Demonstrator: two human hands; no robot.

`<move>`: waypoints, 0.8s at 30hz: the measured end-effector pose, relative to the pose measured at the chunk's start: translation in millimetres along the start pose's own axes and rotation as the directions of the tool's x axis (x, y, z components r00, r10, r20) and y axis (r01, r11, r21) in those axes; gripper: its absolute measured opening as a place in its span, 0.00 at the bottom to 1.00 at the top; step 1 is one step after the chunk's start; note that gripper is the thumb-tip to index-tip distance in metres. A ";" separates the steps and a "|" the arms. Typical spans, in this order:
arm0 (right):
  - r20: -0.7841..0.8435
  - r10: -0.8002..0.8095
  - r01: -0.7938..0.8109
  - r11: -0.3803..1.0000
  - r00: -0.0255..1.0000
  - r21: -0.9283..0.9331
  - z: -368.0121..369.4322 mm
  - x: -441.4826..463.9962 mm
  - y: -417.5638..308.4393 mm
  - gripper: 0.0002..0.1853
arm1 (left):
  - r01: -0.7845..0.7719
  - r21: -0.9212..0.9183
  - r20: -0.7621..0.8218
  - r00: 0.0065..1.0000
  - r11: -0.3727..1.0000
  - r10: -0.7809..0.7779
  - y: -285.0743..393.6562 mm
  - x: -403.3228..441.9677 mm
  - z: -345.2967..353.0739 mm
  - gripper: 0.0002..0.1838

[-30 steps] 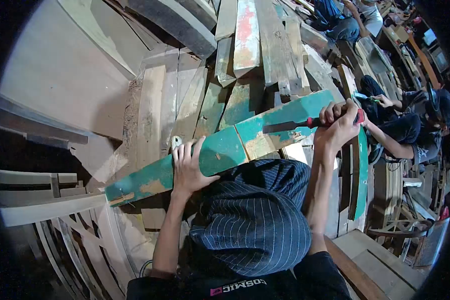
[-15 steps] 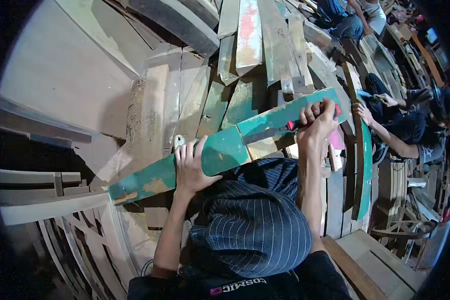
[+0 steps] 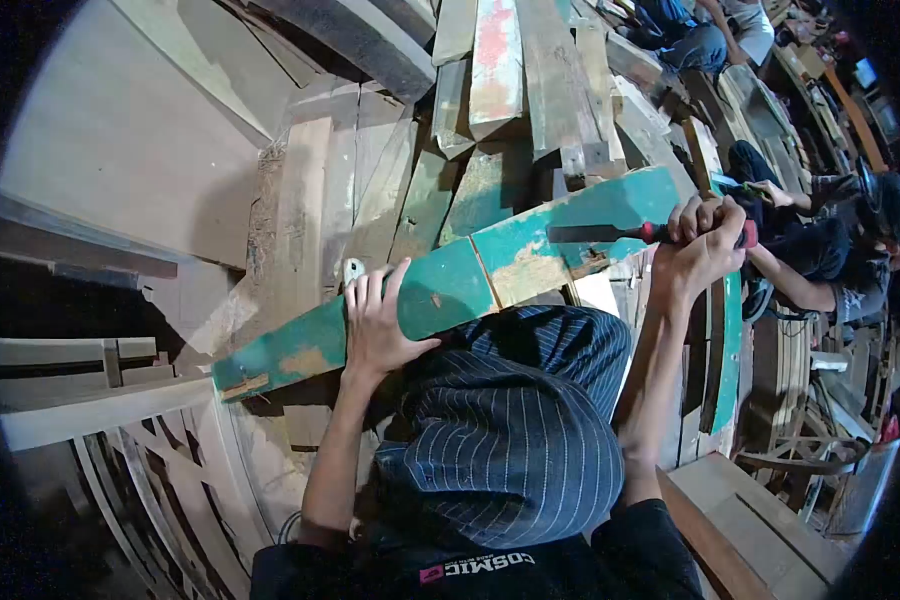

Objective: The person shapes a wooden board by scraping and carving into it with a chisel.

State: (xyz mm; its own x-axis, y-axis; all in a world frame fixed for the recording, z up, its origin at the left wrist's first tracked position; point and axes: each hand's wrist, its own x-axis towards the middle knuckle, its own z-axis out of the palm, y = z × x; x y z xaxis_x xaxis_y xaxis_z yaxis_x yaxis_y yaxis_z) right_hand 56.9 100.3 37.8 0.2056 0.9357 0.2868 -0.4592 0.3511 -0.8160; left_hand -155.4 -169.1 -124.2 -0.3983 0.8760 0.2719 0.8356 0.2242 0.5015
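A long board with worn green paint (image 3: 450,290) lies slantwise in front of my knee, bare wood showing in patches. My left hand (image 3: 375,315) rests on its left half, fingers spread over the far edge and thumb along the near side. In my right hand (image 3: 705,240) is the red handle of a chisel-like tool (image 3: 590,234), gripped with the fingers wrapped round it. The flat dark blade points left and lies over the board's right part, beside a bare wood patch. Whether its edge touches the paint I cannot tell.
Old planks (image 3: 495,60) are piled beyond the board. A slatted wooden frame (image 3: 110,415) stands at the left. At the right, a co-worker (image 3: 820,250) sits by another green-edged board (image 3: 727,350). A second person (image 3: 695,45) is farther back.
My right hand first drew left and toward me along the board with the tool, then moved back out to the right. My left hand has stayed nearly in place on the board.
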 end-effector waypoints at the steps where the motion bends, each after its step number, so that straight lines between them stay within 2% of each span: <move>1: -0.038 0.024 -0.023 0.999 0.999 0.025 -2.5 3.0 -2.3 0.18 | -0.022 0.016 -0.059 0.998 1.000 0.023 2.3 -1.8 1.8 0.67; 5: -0.104 0.081 -0.069 0.991 0.991 0.112 -25.3 20.9 -30.4 0.18 | 0.005 0.008 -0.025 1.000 1.000 -0.005 2.7 -2.0 1.2 0.67; 8: -0.150 0.006 0.018 0.987 0.989 0.161 -23.9 23.7 -46.4 0.19 | 0.004 0.005 -0.026 1.000 1.000 -0.004 3.9 -1.4 -0.9 0.66; 9: -0.161 0.016 0.004 0.993 0.987 0.119 -35.2 31.9 -35.8 0.20 | -0.007 0.017 -0.039 0.999 1.000 0.008 3.4 -1.4 0.3 0.66; 11: -0.019 0.005 -0.007 0.997 1.000 -0.074 -24.0 5.7 11.3 0.17 | 0.000 0.010 -0.034 0.999 1.000 0.001 2.9 -0.7 -0.1 0.66; 12: -0.123 0.184 -0.184 0.983 0.975 0.006 -7.9 -11.3 29.0 0.15 | -0.001 0.004 -0.027 1.000 1.000 0.001 3.5 -1.2 -0.3 0.66; 13: -0.086 0.345 -0.331 0.932 0.935 0.145 -2.3 -32.7 42.4 0.14 | 0.000 0.005 -0.025 1.000 1.000 0.000 5.4 -0.7 -1.9 0.66; 16: -0.091 0.334 -0.316 0.934 0.938 0.169 10.9 -50.9 35.3 0.15 | -0.010 0.007 -0.036 0.999 1.000 0.010 4.3 -0.2 -0.7 0.66; 17: 0.021 0.268 -0.268 0.954 0.963 0.135 2.5 -47.9 32.7 0.18 | -0.003 -0.008 -0.027 1.000 1.000 0.003 3.1 -1.2 0.4 0.66; 18: -0.058 0.226 -0.224 0.974 0.972 0.029 13.7 -47.0 9.9 0.20 | 0.003 -0.005 -0.022 1.000 1.000 -0.003 3.4 -2.6 -0.2 0.66; 20: 0.039 0.116 -0.117 0.993 0.992 0.029 0.7 -30.3 -23.3 0.21 | 0.009 -0.005 -0.021 1.000 1.000 -0.009 4.0 -1.6 -1.2 0.66; 21: 0.030 0.110 -0.112 0.989 0.993 0.091 -2.0 -22.7 -41.5 0.22 | -0.009 0.006 -0.038 0.999 1.000 0.010 4.2 -1.3 -1.2 0.66; 22: -0.013 0.008 -0.007 0.996 1.000 0.086 -1.7 -16.2 -56.5 0.23 | -0.002 0.002 -0.039 0.999 1.000 0.002 4.5 -1.9 -0.5 0.65; 24: 0.074 0.016 -0.024 0.993 0.997 0.115 -11.3 -10.5 -72.9 0.23 | 0.000 -0.005 -0.039 0.999 1.000 0.000 4.1 -0.8 -0.4 0.65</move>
State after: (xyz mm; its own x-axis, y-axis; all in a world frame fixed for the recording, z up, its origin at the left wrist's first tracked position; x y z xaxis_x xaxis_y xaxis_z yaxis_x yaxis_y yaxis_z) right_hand 98.0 64.4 88.7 0.1335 0.9412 0.3104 -0.5606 0.3300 -0.7595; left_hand -151.8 -169.0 -122.1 -0.4126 0.8588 0.3037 0.8337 0.2217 0.5059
